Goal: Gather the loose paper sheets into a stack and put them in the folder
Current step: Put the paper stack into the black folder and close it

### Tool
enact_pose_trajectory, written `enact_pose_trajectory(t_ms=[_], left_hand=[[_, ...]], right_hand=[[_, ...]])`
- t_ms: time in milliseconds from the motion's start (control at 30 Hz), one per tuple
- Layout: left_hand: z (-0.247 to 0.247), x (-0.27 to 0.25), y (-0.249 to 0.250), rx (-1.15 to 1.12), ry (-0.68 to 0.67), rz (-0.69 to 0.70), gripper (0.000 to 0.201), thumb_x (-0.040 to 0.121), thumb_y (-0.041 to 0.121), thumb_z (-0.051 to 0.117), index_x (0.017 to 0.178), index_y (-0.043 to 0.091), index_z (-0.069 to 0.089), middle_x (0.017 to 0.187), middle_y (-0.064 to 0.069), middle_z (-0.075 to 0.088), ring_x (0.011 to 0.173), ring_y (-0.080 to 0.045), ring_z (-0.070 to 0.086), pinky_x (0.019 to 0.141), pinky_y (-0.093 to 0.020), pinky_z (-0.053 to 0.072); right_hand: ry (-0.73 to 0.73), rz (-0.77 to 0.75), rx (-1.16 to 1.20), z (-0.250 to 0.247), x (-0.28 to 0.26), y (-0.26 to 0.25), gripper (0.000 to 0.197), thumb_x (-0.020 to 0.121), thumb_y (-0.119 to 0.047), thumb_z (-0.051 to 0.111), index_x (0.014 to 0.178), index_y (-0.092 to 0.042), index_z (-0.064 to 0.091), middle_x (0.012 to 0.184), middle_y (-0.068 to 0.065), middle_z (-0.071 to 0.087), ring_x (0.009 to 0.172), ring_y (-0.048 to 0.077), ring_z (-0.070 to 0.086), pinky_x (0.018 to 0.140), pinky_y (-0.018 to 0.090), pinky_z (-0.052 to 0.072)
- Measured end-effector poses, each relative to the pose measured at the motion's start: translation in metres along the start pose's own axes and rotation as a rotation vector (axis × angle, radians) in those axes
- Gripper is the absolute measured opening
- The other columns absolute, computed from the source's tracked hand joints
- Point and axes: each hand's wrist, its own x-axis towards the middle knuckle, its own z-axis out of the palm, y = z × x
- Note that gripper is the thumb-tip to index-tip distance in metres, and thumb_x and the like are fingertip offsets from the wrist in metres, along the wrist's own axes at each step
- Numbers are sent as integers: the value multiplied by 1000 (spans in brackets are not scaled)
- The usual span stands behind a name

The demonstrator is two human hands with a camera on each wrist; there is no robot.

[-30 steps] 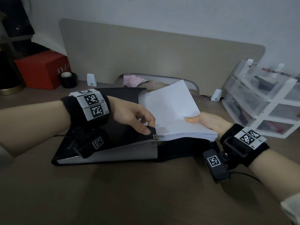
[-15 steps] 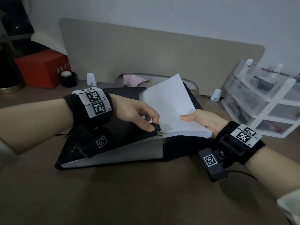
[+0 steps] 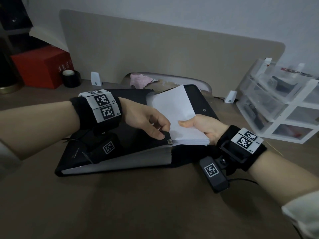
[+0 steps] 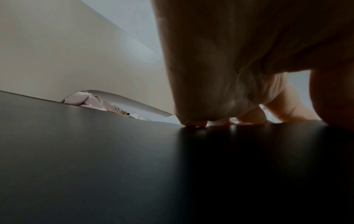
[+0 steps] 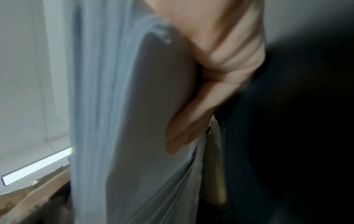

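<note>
- Two hands work over a black folder (image 3: 120,140) lying on the brown desk (image 3: 138,204), near its front-middle.
- Folder: front cover raised at its right edge, left edge down near the desk; grey inner face shows along the near side.
- Left hand (image 3: 146,119): fingers curled, thumb and fingertips pinching the right edge of the raised cover, next to a small metal clasp (image 3: 170,142). Left wrist view shows fingertips (image 4: 193,121) pressed on the dark cover surface.
- Paper stack (image 3: 177,118): white sheets, sitting in the opening between the raised cover and the folder's back panel, near edge lined up beside the clasp. Top sheets lift and curl up at the far end.
- Right hand (image 3: 202,126): grips the stack's right side, thumb on top, fingers (image 5: 191,121) curled under the sheets in the right wrist view (blurred).
- Right of the folder: clear plastic drawer unit (image 3: 279,104), contents unclear.
- Far left: red box (image 3: 41,66), with a black tape roll (image 3: 70,78) just beside it.
- Behind everything: beige divider panel (image 3: 155,54) standing on white feet; pink cloth (image 3: 138,80) visible through its bottom cutout.
</note>
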Motion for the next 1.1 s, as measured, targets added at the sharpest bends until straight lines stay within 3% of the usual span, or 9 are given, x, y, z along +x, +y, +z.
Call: enact_pose_trajectory(t_ms=[100,233,367,500,633,733,867,967,1100], left_hand=[[2,0,-1,-29,0,-3,18,92,20,56,75,25,53,66,17,42,63,-2,39,68,-12,36],[1,0,0,-53,-15,5,14,91,22,56,77,23,55,69,12,44,65,-3,40,70,-13,37],[2,-1,0,-70,-28,22,14,90,21,56,77,17,53,66,12,42,62,-4,38,67,-14,36],[1,1,6,-66,-97,34,14,91,14,53,78,14,50,68,9,42,61,-2,38,66,-11,36],[3,4,10,-39,-126,28,13,91,18,55,79,21,53,77,-6,42,68,-7,40,70,-13,37],[5,4,9,-55,-119,15,18,91,19,57,76,30,56,80,-5,44,71,-8,41,71,-13,37],[8,4,5,-22,-16,-37,18,87,30,63,76,44,62,81,13,53,70,0,45,72,-10,36],[3,-7,-3,58,104,-106,16,93,25,62,95,42,62,92,26,57,77,3,51,76,-11,38],[-16,-37,-22,140,387,-381,29,98,28,53,126,23,53,120,2,58,99,-11,56,83,-14,39]], right_hand=[[-41,-20,19,2,1,5,32,96,-5,49,128,-2,55,120,13,65,96,24,67,80,32,57],[-85,6,81,-8,-3,2,34,95,-8,48,128,-3,55,115,13,69,95,26,69,78,35,58],[-81,10,24,-11,-3,-1,35,95,-8,50,130,-3,55,124,14,64,104,28,65,87,38,53],[-125,22,-8,-2,2,1,32,93,-7,53,124,-2,58,113,13,68,97,25,67,86,37,54],[-237,8,-62,22,12,4,53,79,-5,68,129,5,53,120,22,61,106,30,60,82,34,53],[-194,-10,-105,31,14,4,45,77,-5,71,121,2,62,115,19,66,100,26,65,78,31,54],[-74,-7,-301,25,12,6,52,70,-32,81,114,-8,69,113,11,70,106,26,66,93,38,51],[39,9,-285,20,9,8,48,86,-45,67,113,-5,66,106,11,71,94,25,66,72,31,51],[101,50,-271,17,4,4,34,104,-34,38,107,-9,61,91,6,70,77,18,67,62,29,56]])
